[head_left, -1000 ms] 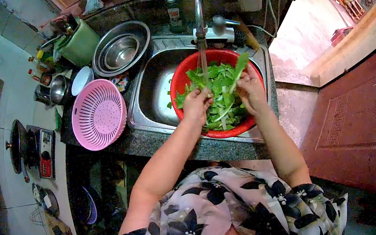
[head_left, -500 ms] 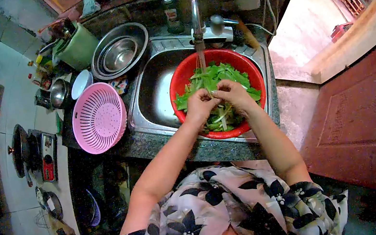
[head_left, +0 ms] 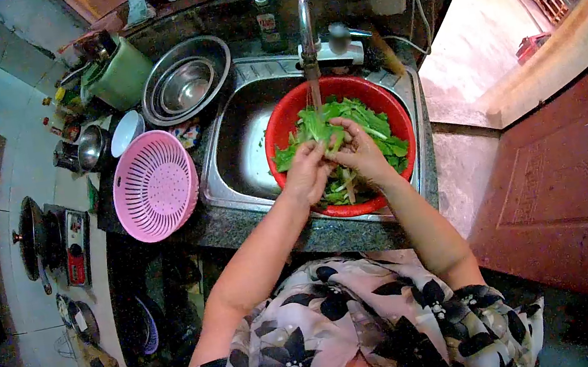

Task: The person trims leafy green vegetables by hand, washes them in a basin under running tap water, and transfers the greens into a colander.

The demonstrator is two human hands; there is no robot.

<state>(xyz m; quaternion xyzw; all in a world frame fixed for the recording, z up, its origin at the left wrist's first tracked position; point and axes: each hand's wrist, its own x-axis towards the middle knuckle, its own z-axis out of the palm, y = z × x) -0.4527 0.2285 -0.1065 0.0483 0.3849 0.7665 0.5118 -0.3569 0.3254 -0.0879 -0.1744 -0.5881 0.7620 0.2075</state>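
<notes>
A red basin (head_left: 403,118) full of leafy greens (head_left: 368,118) sits in the right part of the steel sink (head_left: 243,145). Water runs from the faucet (head_left: 306,30) onto the leaves. Over the basin, my left hand (head_left: 307,172) is closed on the stem end of a leafy green. My right hand (head_left: 359,149) grips the same leafy green from the other side, thumb and fingers pinching it. The held leaf (head_left: 319,126) points away from me, under the stream. Pale stalks (head_left: 344,187) show below my hands.
A pink colander (head_left: 155,185) stands on the counter left of the sink. Behind it are nested steel bowls (head_left: 188,85), a white bowl (head_left: 126,131) and a green container (head_left: 120,76). A bottle (head_left: 268,24) stands behind the sink. At right is a brown door (head_left: 559,174).
My hands have turned and spread slightly around the leafy green, my right fingers lifting higher. The held leaf has shifted under the stream.
</notes>
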